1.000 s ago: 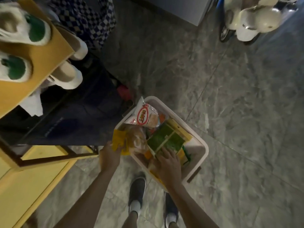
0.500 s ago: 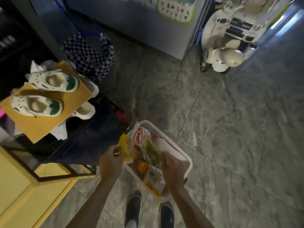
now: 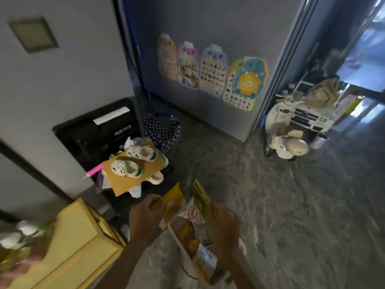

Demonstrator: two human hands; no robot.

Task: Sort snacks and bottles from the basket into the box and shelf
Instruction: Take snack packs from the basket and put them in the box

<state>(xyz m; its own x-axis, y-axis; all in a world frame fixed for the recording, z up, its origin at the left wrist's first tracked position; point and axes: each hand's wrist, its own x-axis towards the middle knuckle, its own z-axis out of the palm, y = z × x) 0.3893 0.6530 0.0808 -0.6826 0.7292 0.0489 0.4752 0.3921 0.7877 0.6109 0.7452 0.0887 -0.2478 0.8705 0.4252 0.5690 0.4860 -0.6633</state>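
The left hand point(image 3: 145, 213) grips a yellow packet point(image 3: 171, 202); the right hand point(image 3: 224, 221) grips a green packet point(image 3: 201, 198), both raised above the basket point(image 3: 179, 239), which sits on the floor point(image 3: 291, 205) with more snacks point(image 3: 189, 234) inside. A yellow shelf point(image 3: 68, 247) stands left; shoes point(image 3: 127, 168) rest on cardboard point(image 3: 129, 182) beyond.

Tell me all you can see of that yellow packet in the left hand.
The yellow packet looks like a thin, crinkly snack wrapper, bright yellow with darker orange patches. Its print is too blurred to read. It stands nearly upright, tilted a little to the right, pinched at its lower left edge by the left hand. It hangs above the far end of the white basket, beside a green packet.
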